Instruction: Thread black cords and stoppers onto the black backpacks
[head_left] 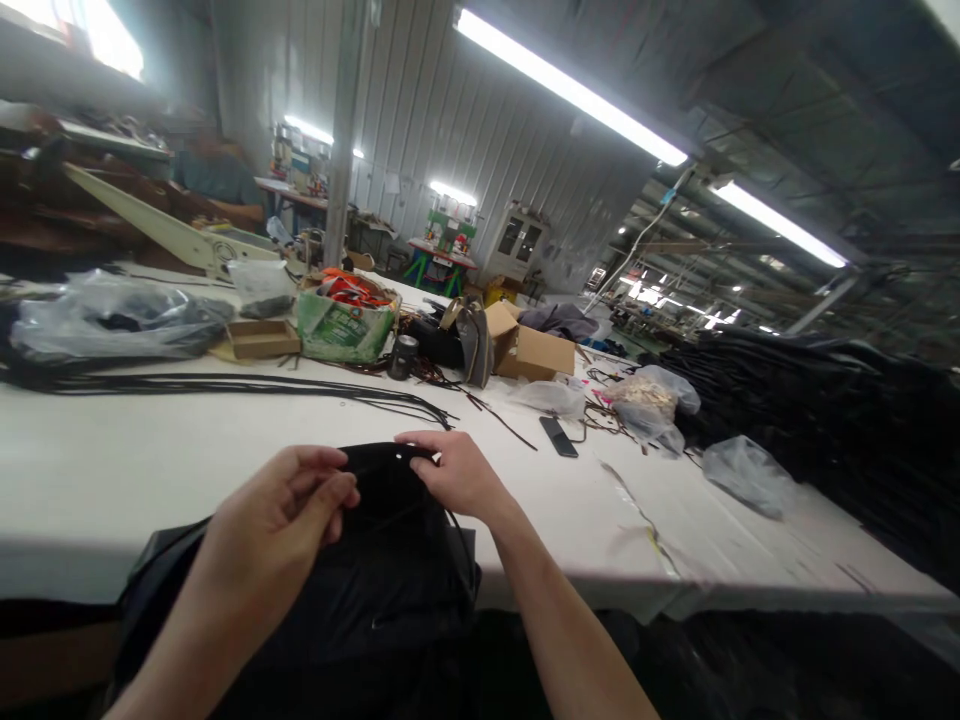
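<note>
A dark piece with a soft, fabric-like look, the black item [375, 575], hangs over the front edge of the table and down toward me. My right hand [457, 475] pinches its upper rim between thumb and fingers. A small bright hole shows in that rim, just left of my right fingertips. At the rim's left end, my left hand [289, 505] is closed in a pinch; whatever lies between those fingertips is too small to make out. A thin black cord [459, 535] hangs below my right hand, along the item's side.
Long black cords [300, 385] lie across the white table [187, 450]. Behind them are a clear plastic bag [127, 320], a green bag [349, 325], and a cardboard box [536, 355]. A phone [559, 437] lies right; black material [810, 420] is piled beyond. A person sits far left.
</note>
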